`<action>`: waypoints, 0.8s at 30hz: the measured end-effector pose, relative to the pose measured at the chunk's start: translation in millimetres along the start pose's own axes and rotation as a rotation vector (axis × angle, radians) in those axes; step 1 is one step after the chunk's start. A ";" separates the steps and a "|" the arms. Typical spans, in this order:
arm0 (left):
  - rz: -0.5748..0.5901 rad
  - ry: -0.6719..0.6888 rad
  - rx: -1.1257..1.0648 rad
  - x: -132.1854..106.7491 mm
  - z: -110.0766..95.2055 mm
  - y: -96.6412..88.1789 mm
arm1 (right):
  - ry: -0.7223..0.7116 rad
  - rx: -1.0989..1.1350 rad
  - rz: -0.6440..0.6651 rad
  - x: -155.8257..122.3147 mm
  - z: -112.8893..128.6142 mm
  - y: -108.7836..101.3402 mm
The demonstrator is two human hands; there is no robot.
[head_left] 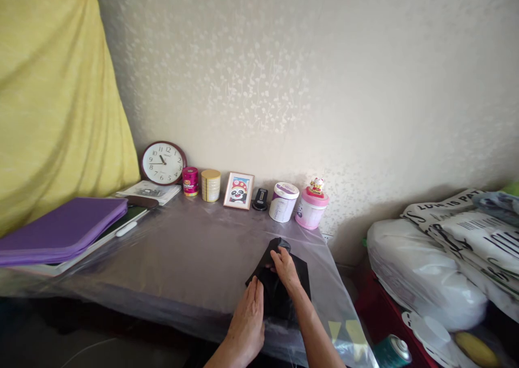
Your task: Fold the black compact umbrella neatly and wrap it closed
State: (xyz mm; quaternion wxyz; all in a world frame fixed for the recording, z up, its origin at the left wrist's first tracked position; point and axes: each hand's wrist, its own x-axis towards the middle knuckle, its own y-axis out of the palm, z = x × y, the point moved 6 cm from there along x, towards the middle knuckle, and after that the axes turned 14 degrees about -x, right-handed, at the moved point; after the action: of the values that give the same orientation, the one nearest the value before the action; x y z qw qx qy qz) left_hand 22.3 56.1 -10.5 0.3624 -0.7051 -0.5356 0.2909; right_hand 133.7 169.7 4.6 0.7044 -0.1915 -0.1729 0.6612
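A black plastic bag [275, 295] lies crumpled on the plastic-covered table [194, 254] near its front right part. My left hand [246, 319] rests flat on the bag's left edge with the fingers stretched out. My right hand [285, 268] lies on top of the bag, its fingers curled onto the black material near the bag's far end. Part of the bag is hidden under both hands.
Along the wall stand a round clock [162, 162], a pink tin [190, 181], a gold tin [211, 185], a framed panda picture [239, 191], a white tub [283, 201] and a pink jar [311, 207]. A purple folder [60, 228] lies left. White bags [430, 265] pile up right.
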 end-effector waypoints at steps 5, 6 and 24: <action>-0.108 0.056 -0.136 -3.5 5.1 -5.1 | -0.124 -0.045 0.073 -5.1 10.8 7.4; -0.125 0.071 -0.150 -4.7 4.8 -7.1 | -0.159 -0.078 0.077 -6.5 13.3 8.1; -0.014 -0.043 0.067 -7.0 1.4 -6.2 | -0.653 -0.361 0.047 -57.7 44.6 4.7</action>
State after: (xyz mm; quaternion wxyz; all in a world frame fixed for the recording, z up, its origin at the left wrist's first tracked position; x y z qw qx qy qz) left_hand 16.0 50.7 -6.1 0.3765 -0.6824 -0.5380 0.3211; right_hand 103.7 114.2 41.4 0.5518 -0.0956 -0.4977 0.6623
